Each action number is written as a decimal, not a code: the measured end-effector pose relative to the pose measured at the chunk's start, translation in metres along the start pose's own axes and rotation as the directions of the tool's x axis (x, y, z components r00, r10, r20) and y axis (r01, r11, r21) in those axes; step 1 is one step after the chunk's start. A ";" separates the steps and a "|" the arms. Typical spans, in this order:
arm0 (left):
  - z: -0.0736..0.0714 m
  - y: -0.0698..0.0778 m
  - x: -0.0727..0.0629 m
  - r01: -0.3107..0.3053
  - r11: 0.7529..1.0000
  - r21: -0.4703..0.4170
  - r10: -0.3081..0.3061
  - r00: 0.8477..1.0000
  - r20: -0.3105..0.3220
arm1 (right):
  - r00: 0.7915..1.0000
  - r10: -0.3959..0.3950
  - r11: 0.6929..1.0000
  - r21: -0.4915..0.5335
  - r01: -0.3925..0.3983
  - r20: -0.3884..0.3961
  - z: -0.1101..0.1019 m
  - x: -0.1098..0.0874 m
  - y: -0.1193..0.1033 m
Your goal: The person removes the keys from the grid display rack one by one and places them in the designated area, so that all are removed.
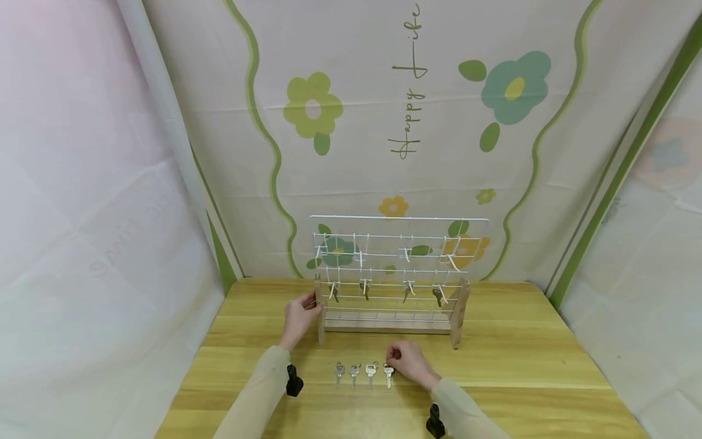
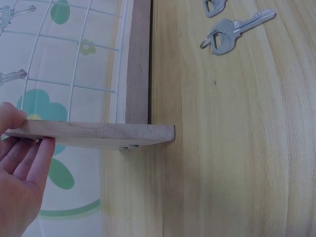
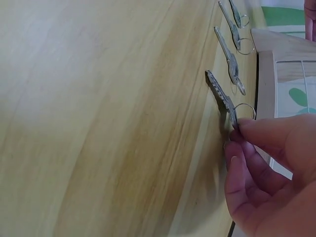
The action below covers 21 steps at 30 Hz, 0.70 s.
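My left hand grips the wooden side post at the left end of a white wire rack, thumb on one face and fingers on the other. On the table in front of the rack lies a row of several silver keys with small rings. My right hand pinches the head of the rightmost key between thumb and fingers; its ring sticks out beside the thumb. That key's blade points toward the near side of the table.
More keys hang from the rack's lower row of white hooks. The upper hooks carry nothing. The rack's wooden base stands on the wood-grain table. A printed cloth rises behind, with cloth walls at both sides.
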<state>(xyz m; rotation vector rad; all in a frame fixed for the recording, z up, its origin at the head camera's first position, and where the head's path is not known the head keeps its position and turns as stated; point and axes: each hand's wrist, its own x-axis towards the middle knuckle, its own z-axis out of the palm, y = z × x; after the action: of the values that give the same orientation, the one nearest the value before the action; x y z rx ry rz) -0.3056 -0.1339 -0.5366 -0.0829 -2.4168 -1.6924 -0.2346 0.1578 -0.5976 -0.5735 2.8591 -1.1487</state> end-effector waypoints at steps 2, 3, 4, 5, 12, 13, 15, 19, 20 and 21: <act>0.000 0.000 0.000 0.005 1.000 -0.005 -0.005 1.000 0.001 | 1.000 -0.001 1.000 -0.015 0.001 0.001 0.000 -0.001 -0.001; 0.001 0.000 0.000 0.003 1.000 -0.004 -0.003 1.000 0.002 | 1.000 0.004 1.000 -0.022 -0.004 0.001 0.000 -0.001 -0.002; 0.001 0.000 0.000 0.006 1.000 -0.008 -0.006 1.000 0.002 | 1.000 -0.003 1.000 -0.030 0.003 -0.002 0.000 -0.001 -0.002; 0.001 0.000 0.000 0.008 1.000 -0.008 -0.008 1.000 0.003 | 1.000 -0.007 0.999 -0.037 0.007 -0.003 0.000 -0.002 -0.003; 0.000 0.000 -0.001 -0.014 1.000 -0.011 0.014 1.000 0.007 | 1.000 0.007 0.999 -0.053 -0.007 0.012 -0.002 -0.003 -0.007; 0.000 0.000 -0.001 -0.011 1.000 -0.011 0.012 1.000 0.005 | 1.000 0.012 0.999 -0.053 -0.012 0.015 -0.003 -0.003 -0.007; 0.000 0.000 -0.001 -0.014 1.000 -0.001 0.014 1.000 0.003 | 1.000 0.021 0.998 -0.051 -0.020 0.022 -0.006 -0.003 -0.008; 0.000 0.001 -0.001 -0.009 1.000 0.018 0.009 1.000 0.001 | 1.000 0.011 0.999 -0.037 -0.011 0.019 -0.013 0.000 -0.012; 0.000 0.001 -0.001 -0.008 1.000 0.020 0.008 1.000 0.000 | 1.000 0.007 0.999 -0.033 -0.007 0.017 -0.015 0.001 -0.014; 0.000 0.001 -0.001 -0.003 1.000 0.021 0.003 1.000 0.000 | 1.000 -0.005 0.999 -0.035 0.006 0.011 -0.017 0.002 -0.016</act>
<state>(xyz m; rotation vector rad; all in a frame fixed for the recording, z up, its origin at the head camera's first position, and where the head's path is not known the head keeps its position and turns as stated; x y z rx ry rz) -0.3041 -0.1335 -0.5357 -0.0831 -2.4327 -1.6647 -0.2336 0.1579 -0.5743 -0.5874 2.8754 -1.0951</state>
